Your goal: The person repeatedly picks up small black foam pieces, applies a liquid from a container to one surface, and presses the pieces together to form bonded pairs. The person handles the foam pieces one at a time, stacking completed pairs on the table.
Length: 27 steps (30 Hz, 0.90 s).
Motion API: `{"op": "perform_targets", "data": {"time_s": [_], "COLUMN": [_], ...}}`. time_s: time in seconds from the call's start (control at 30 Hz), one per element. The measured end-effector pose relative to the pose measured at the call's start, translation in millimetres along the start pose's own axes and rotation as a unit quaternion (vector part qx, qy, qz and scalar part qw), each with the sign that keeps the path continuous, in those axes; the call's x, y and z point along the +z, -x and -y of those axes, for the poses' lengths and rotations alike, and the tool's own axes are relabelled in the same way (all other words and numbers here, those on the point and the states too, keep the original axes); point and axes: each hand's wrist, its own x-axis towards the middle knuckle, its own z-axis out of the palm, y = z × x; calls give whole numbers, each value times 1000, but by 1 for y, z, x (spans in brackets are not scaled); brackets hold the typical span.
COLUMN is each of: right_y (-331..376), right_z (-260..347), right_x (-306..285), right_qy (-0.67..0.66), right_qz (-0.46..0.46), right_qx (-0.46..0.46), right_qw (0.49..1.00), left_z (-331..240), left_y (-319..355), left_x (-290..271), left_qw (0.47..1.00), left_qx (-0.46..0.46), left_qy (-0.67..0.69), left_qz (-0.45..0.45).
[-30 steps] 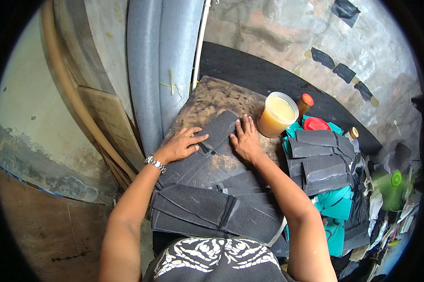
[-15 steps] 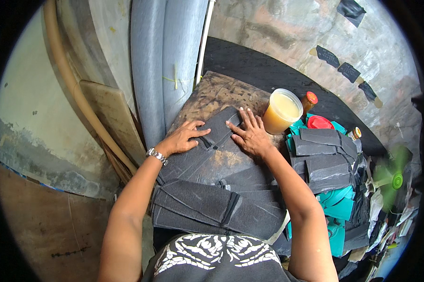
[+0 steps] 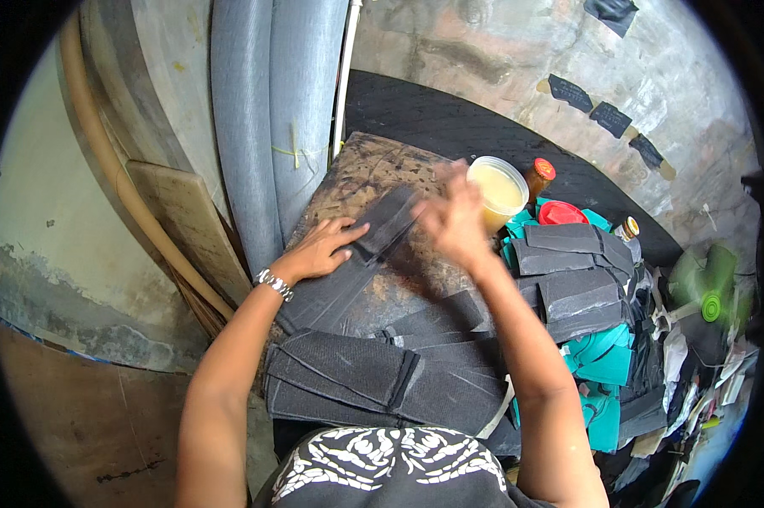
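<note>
A worker's left hand pressed a dark strip flat on the stained bench, fingers spread and gripping nothing, while the blurred right hand, its grip unclear, hovered above, apparently mid-smoothing, with careful alignment needed next.

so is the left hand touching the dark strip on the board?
Touching. The head view shows the left hand lying flat on the dark strip, its fingers pressed on the strip's surface with no gap visible.

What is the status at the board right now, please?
Left hand flat on dark strip. Right hand raised, blurred, empty. Tub close behind.
</note>
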Motion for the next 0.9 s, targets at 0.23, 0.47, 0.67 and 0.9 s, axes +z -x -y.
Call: {"op": "perform_targets", "data": {"time_s": [0.23, 0.47, 0.67, 0.9], "right_y": [-38, -12, 39, 47], "right_z": [-77, -6, 58, 50], "right_x": [-60, -67, 17, 47], "right_qy": [177, 267, 71, 78], "right_qz": [123, -1, 172, 246], "right_qx": [315, 148, -34, 32], "right_qw": [924, 952, 982, 966], "left_z": [8, 21, 17, 14], "left_y": [-42, -44, -43, -43], "left_x": [10, 7, 6, 7], "left_qw": [991, 983, 983, 986], "left_qx": [-17, -24, -18, -16], "left_qy": [129, 183, 174, 152], "left_qz": [-43, -22, -46, -65]}}
